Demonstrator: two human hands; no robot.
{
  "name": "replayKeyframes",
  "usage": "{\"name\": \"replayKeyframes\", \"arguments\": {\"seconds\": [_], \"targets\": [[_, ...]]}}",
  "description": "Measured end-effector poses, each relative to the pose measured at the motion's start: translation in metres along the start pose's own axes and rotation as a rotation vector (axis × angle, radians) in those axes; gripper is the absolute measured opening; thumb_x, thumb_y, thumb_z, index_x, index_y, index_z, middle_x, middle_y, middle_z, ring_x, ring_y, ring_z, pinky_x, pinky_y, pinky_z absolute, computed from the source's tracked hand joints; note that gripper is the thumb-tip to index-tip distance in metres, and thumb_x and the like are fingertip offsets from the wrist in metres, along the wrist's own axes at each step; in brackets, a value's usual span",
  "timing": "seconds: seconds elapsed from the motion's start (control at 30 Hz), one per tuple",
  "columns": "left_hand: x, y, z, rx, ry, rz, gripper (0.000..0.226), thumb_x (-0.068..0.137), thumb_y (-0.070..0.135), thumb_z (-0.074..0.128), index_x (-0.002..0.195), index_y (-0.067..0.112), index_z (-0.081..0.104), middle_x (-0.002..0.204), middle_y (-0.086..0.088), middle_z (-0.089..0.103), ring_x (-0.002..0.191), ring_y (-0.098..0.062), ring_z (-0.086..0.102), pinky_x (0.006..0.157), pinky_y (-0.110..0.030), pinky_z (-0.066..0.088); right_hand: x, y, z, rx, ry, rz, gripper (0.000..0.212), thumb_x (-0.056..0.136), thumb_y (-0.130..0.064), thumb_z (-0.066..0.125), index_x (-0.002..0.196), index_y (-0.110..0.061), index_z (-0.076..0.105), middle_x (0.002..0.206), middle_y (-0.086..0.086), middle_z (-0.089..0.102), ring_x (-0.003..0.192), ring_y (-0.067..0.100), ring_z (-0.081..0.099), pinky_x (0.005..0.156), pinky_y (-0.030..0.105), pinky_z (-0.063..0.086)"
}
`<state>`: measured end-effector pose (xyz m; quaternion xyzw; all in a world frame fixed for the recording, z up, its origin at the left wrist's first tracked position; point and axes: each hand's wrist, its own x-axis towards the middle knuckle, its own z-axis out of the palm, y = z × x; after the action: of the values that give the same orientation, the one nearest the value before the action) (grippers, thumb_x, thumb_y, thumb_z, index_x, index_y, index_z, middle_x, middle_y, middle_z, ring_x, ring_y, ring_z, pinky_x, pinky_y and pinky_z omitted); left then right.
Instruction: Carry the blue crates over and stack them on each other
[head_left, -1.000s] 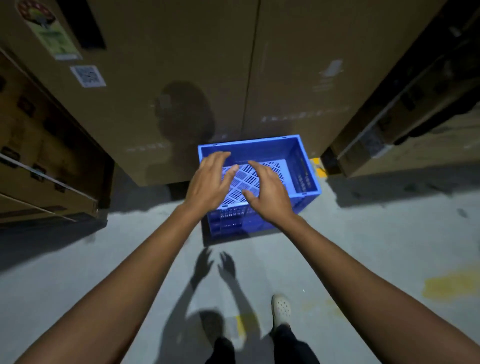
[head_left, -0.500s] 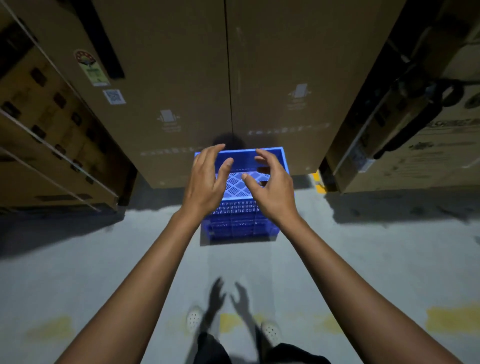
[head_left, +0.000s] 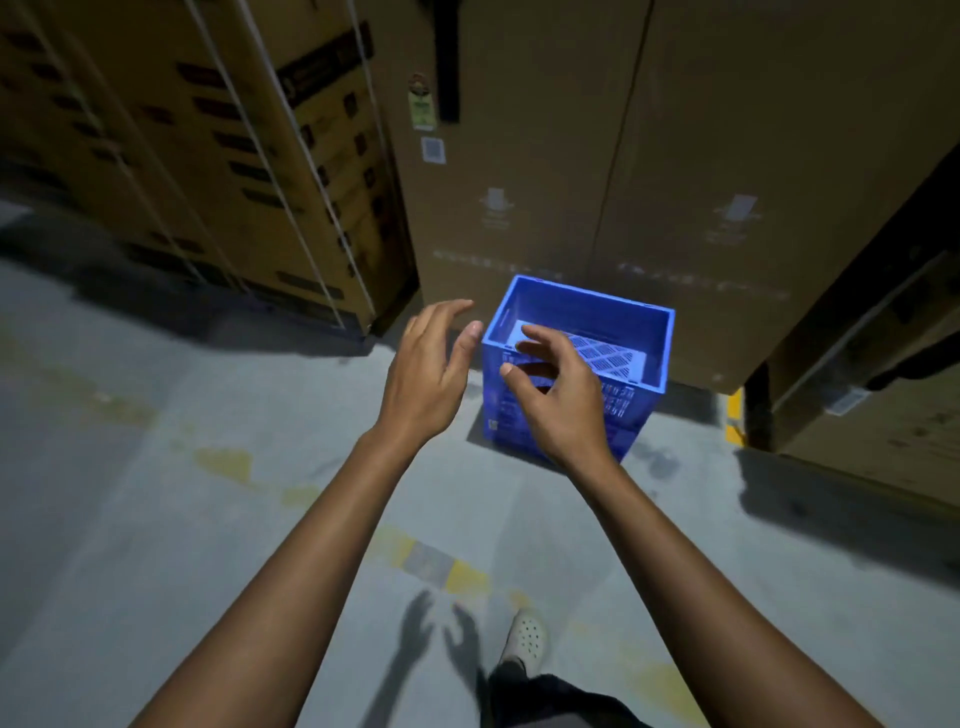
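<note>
Just empty hands (head_left: 423, 374) outstretched, fingers (head_left: 540, 340) spread.

The crate (head_left: 582, 358) is sitting on the floor (head_left: 156, 467), right against the cardboard boxes (head_left: 597, 156) standing behind it. More strapped boxes (head_left: 208, 156) are standing to the left, and another box (head_left: 872, 389) to the right. The left hand (head_left: 426, 379) is hovering just left of the crate; the right hand (head_left: 561, 395) is hanging before its near wall.
</note>
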<state>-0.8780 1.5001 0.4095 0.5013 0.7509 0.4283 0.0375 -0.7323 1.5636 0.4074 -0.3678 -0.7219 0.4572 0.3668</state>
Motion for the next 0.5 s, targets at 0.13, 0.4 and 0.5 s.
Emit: {"name": "replayKeyframes", "arguments": {"seconds": [0.13,0.4,0.5], "targets": [[-0.096,0.008,-0.035,0.007,0.072,-0.056,0.041,0.1,0.047,0.035,0.129,0.024,0.052,0.129,0.004,0.056,0.119,-0.013,0.051,0.094,-0.042,0.05,-0.082,-0.025,0.004,0.007,-0.06,-0.067,0.039,0.087,-0.022,0.071,0.124,-0.022,0.058,0.112,-0.007,0.065,0.099,0.004,0.063,0.08,0.018,0.053],[-0.288,0.029,-0.117,0.122,0.19,-0.203,0.042,0.1,0.048,0.035,0.126,0.023,0.055,0.128,0.003,0.058,0.118,-0.015,0.052,0.092,-0.044,0.051,-0.239,-0.071,0.016,0.027,-0.277,-0.105,0.041,0.089,-0.023,0.068,0.128,-0.023,0.056,0.118,-0.008,0.065,0.096,-0.002,0.062,0.073,0.01,0.05],[-0.342,0.036,-0.142,0.147,0.28,-0.282,0.04,0.1,0.047,0.037,0.125,0.023,0.055,0.126,0.004,0.058,0.118,-0.015,0.053,0.091,-0.044,0.051,-0.283,-0.085,0.022,0.054,-0.361,-0.127,0.038,0.09,-0.023,0.067,0.127,-0.023,0.056,0.118,-0.008,0.064,0.095,-0.001,0.062,0.068,0.006,0.047]]}}
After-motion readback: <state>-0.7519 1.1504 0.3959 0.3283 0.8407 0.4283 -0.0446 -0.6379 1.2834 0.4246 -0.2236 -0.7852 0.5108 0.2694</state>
